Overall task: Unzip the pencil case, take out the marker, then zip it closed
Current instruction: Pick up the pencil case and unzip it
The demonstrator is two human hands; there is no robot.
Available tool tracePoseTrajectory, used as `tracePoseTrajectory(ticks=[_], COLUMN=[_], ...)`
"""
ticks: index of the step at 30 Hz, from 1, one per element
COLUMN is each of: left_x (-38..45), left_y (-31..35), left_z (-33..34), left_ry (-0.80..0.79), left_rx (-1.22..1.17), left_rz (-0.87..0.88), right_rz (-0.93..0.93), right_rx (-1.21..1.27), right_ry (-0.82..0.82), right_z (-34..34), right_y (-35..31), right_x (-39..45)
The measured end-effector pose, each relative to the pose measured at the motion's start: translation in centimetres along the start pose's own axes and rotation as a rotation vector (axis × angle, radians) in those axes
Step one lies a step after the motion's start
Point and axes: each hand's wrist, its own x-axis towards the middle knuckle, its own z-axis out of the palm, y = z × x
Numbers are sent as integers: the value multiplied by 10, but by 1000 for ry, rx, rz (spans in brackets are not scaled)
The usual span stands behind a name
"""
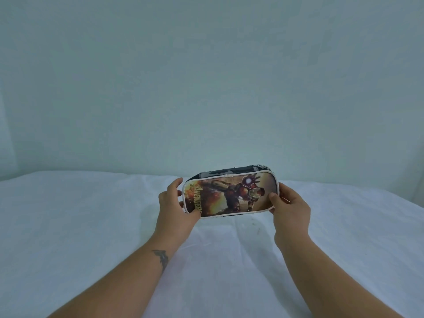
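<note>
A pencil case [229,195] with a printed armoured-hero picture and white piping is held up just above the white cloth, its printed face tilted towards me. My left hand [175,206] grips its left end, thumb on the printed face. My right hand [290,206] grips its right end, thumb on the front. The dark top side carries the zipper, with a pull [260,166] near the upper right corner. The zipper looks closed. No marker is in sight.
A wrinkled white cloth [91,226] covers the table across the whole lower half of the view. A plain pale wall [206,76] rises right behind it. A few small dark specks mark the cloth below the case.
</note>
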Motion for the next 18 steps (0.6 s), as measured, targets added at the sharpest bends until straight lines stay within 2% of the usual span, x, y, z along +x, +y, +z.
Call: tracePoseTrajectory(ticks=[10, 14, 18], left_x=[-2, -4, -5], left_y=[8, 24, 46], left_z=[-5, -8, -11], left_ry=[28, 56, 18], left_rx=[51, 196, 305], left_rz=[102, 254, 383], right_rz=[-88, -190, -251], right_rx=[26, -17, -31], right_ry=[-57, -119, -186], right_z=[-1, 3, 9], right_y=[-14, -19, -26], right_x=[0, -7, -16])
